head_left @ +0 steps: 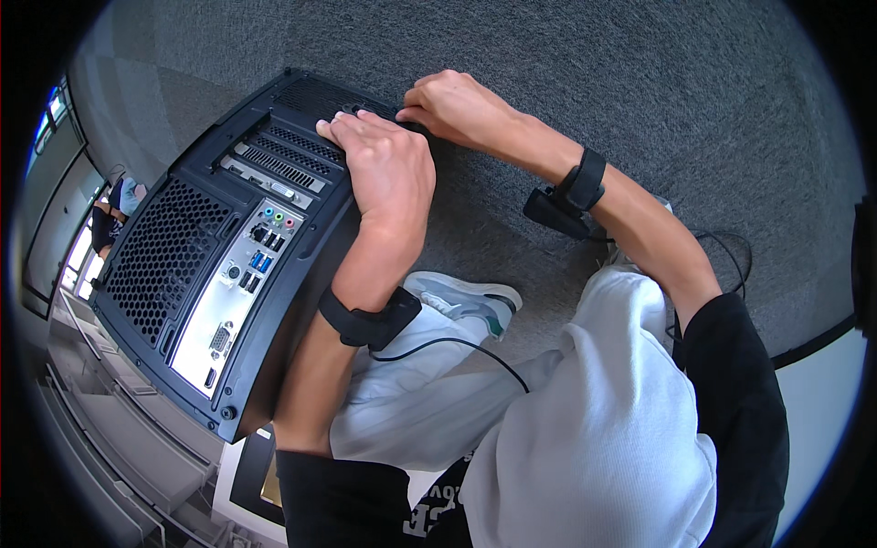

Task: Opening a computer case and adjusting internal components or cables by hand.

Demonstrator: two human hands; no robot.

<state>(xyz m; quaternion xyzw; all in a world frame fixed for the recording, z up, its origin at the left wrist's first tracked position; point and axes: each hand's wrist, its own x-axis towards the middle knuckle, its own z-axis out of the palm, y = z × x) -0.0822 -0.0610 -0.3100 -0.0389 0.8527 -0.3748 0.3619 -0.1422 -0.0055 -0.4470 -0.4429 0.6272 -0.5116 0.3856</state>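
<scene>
A black desktop computer case stands tilted on the left, its rear side facing me. That side shows a honeycomb vent, a silver port panel and metal slot covers. My left hand is closed over the case's edge beside the slot covers, fingertips on the rear side. At the far corner of the case, my right hand has its fingers curled and pinched together against the edge. Whatever is between those fingers is hidden. Each wrist wears a black strapped device, the left one with a cable.
Grey carpet spreads beyond the case and to the right. My legs in light trousers and a grey-white shoe are close below the hands. A black cable loops on the right. Grey cabinets and another person are at the left.
</scene>
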